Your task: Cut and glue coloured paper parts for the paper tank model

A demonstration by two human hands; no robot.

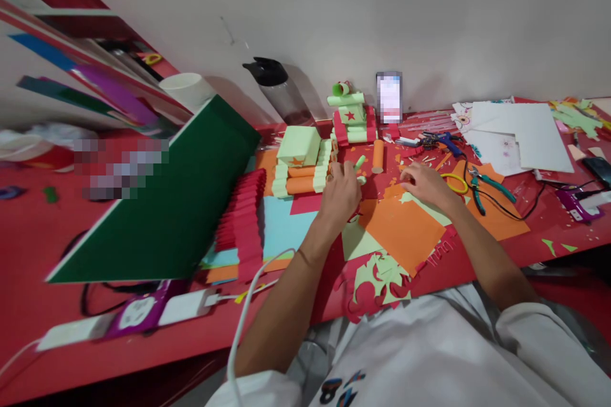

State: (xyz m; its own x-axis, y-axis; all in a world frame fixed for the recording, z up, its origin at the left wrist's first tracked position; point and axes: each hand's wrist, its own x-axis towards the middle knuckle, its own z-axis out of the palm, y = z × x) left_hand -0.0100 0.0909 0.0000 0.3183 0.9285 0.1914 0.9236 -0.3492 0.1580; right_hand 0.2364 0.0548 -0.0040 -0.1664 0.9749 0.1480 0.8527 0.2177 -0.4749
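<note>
My left hand [342, 189] is closed, with bent fingers at the right end of a green and orange paper model [299, 183] built of rolls, with a star-marked box on top. A thin green paper roll [360, 162] shows just beyond its fingertips; what the fingers grip is hidden. My right hand [426, 184] hovers at the upper edge of an orange paper sheet [405, 229], thumb and fingers drawn together. Anything pinched there is too small to make out. Between the hands, a little farther back, an orange paper roll [378, 157] stands upright.
Behind stand a second green and red paper model [351, 116], a phone [389, 98] and a dark-lidded bottle [281, 89]. Pliers [491, 184] and yellow-handled scissors [454, 183] lie to the right. A green board [167, 203] leans at left. A white cable [243, 311] crosses near my left arm.
</note>
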